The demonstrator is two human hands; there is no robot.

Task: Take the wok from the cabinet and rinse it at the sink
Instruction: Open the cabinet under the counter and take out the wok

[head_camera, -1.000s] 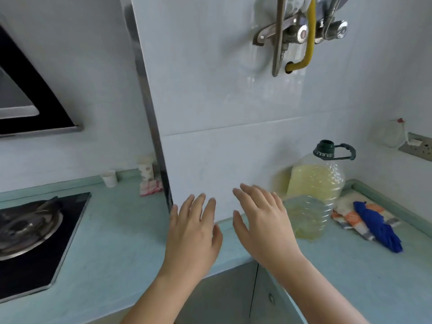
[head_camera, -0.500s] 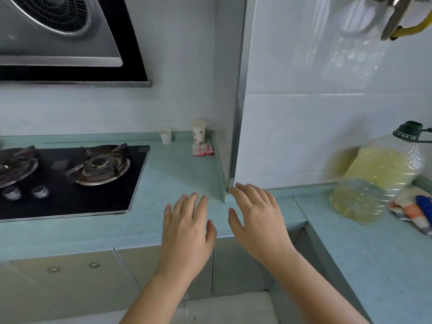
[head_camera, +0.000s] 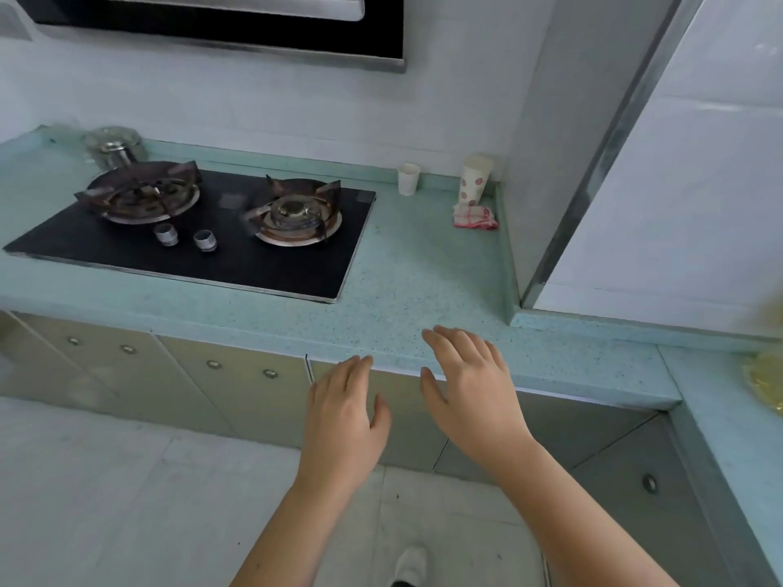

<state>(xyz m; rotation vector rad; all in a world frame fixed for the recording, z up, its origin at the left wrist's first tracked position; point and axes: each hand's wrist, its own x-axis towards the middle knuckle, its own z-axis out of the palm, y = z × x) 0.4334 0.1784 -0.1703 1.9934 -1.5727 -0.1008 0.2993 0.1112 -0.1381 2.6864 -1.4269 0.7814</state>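
Note:
No wok and no sink are in view. My left hand (head_camera: 345,421) hovers palm down in front of the closed cabinet doors (head_camera: 237,387) under the green countertop (head_camera: 423,281), fingers apart, holding nothing. My right hand (head_camera: 470,387) is held beside it over the counter's front edge, also spread and empty. The cabinet doors are grey-beige with small round knobs, all closed. What is inside them is hidden.
A black two-burner gas hob (head_camera: 203,230) is set in the counter at left, a range hood (head_camera: 237,27) above it. Two paper cups (head_camera: 409,178) and a red-white cloth (head_camera: 474,216) sit by the wall corner. An oil bottle's (head_camera: 769,383) edge shows at far right. My shoe (head_camera: 409,565) stands on the tiled floor.
The view has swung left and down, from the wall and oil bottle to the hob and the lower cabinets. Both hands stayed spread and empty, now lower against the cabinet fronts.

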